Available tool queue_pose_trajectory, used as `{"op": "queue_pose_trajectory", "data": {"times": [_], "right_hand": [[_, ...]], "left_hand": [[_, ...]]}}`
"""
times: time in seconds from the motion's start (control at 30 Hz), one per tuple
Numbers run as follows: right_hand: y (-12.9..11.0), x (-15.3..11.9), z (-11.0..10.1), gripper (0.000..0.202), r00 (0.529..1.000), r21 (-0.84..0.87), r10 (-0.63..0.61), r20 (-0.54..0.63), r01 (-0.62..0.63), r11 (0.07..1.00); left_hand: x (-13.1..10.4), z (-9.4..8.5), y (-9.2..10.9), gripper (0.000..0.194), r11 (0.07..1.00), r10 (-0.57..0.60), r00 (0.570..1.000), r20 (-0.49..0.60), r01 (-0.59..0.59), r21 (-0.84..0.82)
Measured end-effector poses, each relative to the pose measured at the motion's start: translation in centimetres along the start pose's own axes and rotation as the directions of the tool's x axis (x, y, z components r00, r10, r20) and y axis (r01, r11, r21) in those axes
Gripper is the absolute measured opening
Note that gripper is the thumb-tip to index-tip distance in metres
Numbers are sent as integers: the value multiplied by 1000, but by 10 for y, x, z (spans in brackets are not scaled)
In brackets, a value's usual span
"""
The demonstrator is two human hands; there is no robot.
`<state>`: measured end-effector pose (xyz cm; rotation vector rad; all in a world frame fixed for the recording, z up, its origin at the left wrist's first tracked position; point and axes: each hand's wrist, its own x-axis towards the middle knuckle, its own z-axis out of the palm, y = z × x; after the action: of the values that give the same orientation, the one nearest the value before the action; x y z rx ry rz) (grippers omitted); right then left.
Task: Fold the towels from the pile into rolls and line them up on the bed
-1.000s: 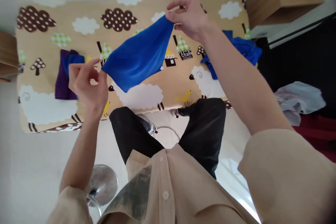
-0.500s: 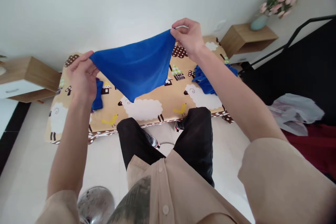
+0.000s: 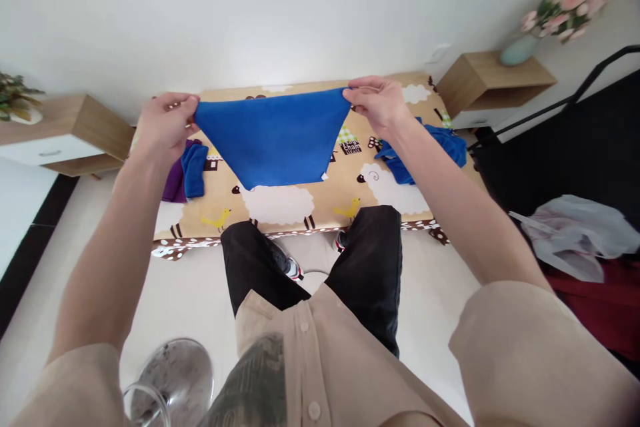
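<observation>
A blue cloth hangs stretched between my two hands, over a low bench with a sheep-print cover. My left hand pinches its upper left corner, and my right hand pinches the upper right one. A small white tag shows at the cloth's lower right corner. Beyond my left wrist lie a folded blue cloth and a purple cloth, side by side on the cover. A crumpled heap of blue cloth sits at the right, partly hidden behind my right forearm.
Wooden nightstands stand at the left and right, the right one bearing a vase of pink flowers. A clear plastic bag lies over dark red fabric at right. A round metal-and-glass object is at lower left.
My hands have lowered the right corner and drawn the cloth's top edge straighter and more level. The view has shifted, so more of the folded blue and purple cloths shows.
</observation>
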<state>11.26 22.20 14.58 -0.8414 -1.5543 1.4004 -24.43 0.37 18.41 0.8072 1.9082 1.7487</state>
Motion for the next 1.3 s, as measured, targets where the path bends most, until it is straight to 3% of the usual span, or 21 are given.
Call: {"op": "queue_pose_trajectory", "data": {"times": [0.23,0.47,0.63,0.77,0.93,1.0,1.1,1.2,1.3], "right_hand": [[14,-40,-16,39,989,-32,139,-59,-141,989],[18,-86,-43,39,934,6,352,-55,-353,936],[39,-73,-43,33,886,26,458,-66,-458,889],[64,-40,-23,21,849,56,514,-125,-511,858],[101,16,8,19,857,81,462,-228,-457,886],[116,38,13,20,882,65,392,-262,-389,919],[138,54,10,20,943,-12,209,-257,-219,976],[163,38,9,27,952,-104,43,-304,-78,991],[201,-10,18,23,915,-160,43,-402,-116,980]], "left_hand": [[5,2,-8,20,988,-146,979,145,150,-23],[-18,-2,-27,22,949,-295,899,322,236,210],[-1,10,-62,21,949,-311,860,405,254,189],[29,36,-89,19,933,-360,871,335,323,162],[71,76,-106,11,935,-353,918,178,340,101],[85,84,-108,7,965,-256,956,144,245,93],[91,84,-112,11,997,-18,988,156,6,74],[71,75,-137,21,992,109,986,127,-115,44],[27,66,-200,32,999,-10,998,65,7,53]]}}
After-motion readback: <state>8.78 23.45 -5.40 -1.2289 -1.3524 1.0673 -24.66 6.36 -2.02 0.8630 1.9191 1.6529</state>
